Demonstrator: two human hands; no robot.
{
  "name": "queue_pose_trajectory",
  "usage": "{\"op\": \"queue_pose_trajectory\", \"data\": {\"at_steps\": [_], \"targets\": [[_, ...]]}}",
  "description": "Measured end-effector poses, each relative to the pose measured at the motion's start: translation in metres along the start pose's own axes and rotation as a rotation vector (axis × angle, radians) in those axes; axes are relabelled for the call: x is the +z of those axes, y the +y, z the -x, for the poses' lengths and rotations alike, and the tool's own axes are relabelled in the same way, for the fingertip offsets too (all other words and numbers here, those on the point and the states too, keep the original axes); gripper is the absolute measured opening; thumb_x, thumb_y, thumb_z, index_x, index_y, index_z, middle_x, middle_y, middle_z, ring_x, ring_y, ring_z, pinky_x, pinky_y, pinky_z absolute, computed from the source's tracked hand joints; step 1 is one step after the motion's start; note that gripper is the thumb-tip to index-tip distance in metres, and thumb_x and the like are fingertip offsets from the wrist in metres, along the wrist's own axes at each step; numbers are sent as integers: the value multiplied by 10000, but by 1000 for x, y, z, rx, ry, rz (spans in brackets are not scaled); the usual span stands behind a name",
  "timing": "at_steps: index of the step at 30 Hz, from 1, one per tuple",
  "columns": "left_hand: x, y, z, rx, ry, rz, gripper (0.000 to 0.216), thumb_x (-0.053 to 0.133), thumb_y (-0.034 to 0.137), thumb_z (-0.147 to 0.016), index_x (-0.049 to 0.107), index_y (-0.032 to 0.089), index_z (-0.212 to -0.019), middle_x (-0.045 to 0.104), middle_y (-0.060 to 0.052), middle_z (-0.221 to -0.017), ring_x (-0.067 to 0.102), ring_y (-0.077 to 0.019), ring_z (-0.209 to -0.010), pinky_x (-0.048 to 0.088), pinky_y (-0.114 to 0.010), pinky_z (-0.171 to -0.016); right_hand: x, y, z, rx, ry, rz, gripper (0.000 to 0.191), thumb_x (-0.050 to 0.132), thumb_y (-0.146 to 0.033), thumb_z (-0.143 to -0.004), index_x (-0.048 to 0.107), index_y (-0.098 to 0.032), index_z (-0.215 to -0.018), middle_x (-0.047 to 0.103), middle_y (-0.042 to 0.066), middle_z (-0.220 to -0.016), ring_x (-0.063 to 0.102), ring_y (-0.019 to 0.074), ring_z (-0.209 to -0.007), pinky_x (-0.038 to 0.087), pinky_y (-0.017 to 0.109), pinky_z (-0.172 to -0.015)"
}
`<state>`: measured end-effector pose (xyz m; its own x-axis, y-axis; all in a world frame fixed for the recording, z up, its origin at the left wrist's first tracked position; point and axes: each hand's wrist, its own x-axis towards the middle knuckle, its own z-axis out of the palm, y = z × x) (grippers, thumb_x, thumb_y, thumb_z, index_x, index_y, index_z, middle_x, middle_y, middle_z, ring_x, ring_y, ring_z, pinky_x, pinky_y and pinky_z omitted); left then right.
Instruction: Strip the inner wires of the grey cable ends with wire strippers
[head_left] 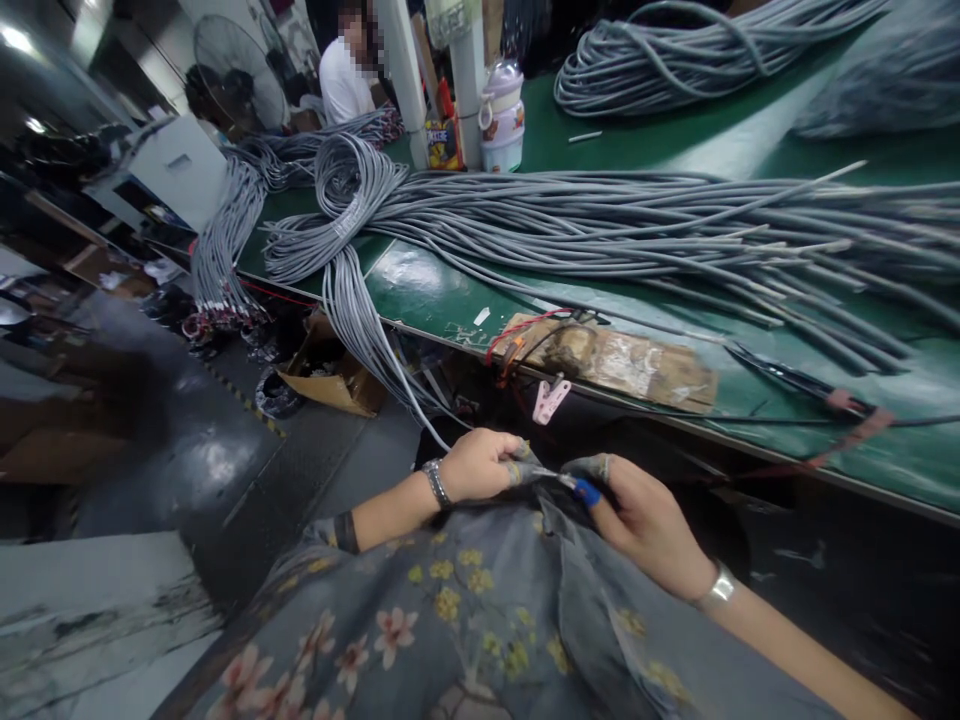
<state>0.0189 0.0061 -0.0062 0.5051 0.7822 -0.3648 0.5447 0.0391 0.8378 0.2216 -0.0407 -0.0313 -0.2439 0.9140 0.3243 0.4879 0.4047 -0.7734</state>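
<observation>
Both hands pinched one grey cable end, low at six o'clock.
The left hand [480, 465] and right hand [645, 525] gripped the cable [559, 479]; its blue-tipped end, I think, could slip free.

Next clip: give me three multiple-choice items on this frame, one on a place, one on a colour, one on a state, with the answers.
1. Where do the long grey cables lie?
A. across the green table
B. in a box
C. on a shelf

2. What colour is the small part at the right hand's fingers?
A. red
B. blue
C. yellow

3. How are the two hands?
A. flat on the table
B. held together over the lap
C. raised overhead

A: the cables spread over the green table.
B: the part shows blue.
B: the left hand and right hand meet above the floral cloth.
</observation>
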Motion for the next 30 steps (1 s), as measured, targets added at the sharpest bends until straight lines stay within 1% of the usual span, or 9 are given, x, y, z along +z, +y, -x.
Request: {"op": "queue_pose_trajectory", "data": {"at_steps": [4,5,7,11,16,19,23,27,30], "targets": [[0,-2,2,20,-212,-35,139,689,247,-720,684,109,-722,571,35,-557,464,-60,-524,348,-162,-543,6,14,2,383,238,-3,188,462,-396,-797,552,-236,-757,631,43,-676,570,194,-591,483,311,-571],[0,-4,2,10,-229,-20,148,695,258,-717,679,111,-719,567,36,-550,464,-59,-515,352,-163,-540,6,18,3,452,274,-33,208,474,-428,-782,547,-235,-752,621,39,-664,564,196,-591,483,314,-573],[0,-6,3,-33,-156,84,208,684,322,-735,662,115,-744,538,40,-530,438,-55,-474,352,-170,-510,6,21,5,519,252,-147,261,507,-490,-769,548,-233,-746,601,28,-651,552,190,-597,484,311,-582],[6,-3,6,13,44,284,312,673,417,-738,618,116,-800,532,31,-564,440,-59,-467,366,-177,-476,2,12,6,521,40,-406,381,593,-602,-728,558,-222,-737,572,10,-646,530,169,-601,478,285,-571],[12,8,11,176,154,179,164,624,263,-764,622,116,-836,646,-24,-712,565,-91,-598,444,-191,-579,5,-4,-7,488,-157,-516,473,695,-645,-639,525,-206,-699,506,-19,-600,451,125,-532,420,250,-493],[14,5,12,229,203,43,114,613,194,-751,633,124,-839,681,-35,-757,602,-109,-635,459,-202,-609,7,-11,-15,464,-136,-522,464,686,-640,-668,535,-205,-726,541,-10,-629,474,133,-556,438,256,-520],[15,-1,10,217,229,-3,101,637,217,-755,630,134,-812,687,-32,-748,612,-115,-646,461,-202,-606,7,-15,-19,421,-76,-500,426,648,-624,-729,569,-206,-718,581,5,-644,504,149,-586,459,266,-556],[16,-2,8,174,235,145,202,710,288,-718,616,127,-797,671,-20,-711,595,-99,-614,463,-195,-581,5,-12,-18,401,-77,-548,419,652,-609,-739,576,-203,-668,607,21,-646,522,154,-601,456,265,-577],[17,-1,5,90,202,319,350,780,393,-647,603,119,-776,635,0,-637,553,-77,-529,441,-185,-508,6,-10,-18,472,-85,-681,424,701,-590,-697,565,-193,-639,596,21,-632,510,141,-596,435,252,-566]]}}
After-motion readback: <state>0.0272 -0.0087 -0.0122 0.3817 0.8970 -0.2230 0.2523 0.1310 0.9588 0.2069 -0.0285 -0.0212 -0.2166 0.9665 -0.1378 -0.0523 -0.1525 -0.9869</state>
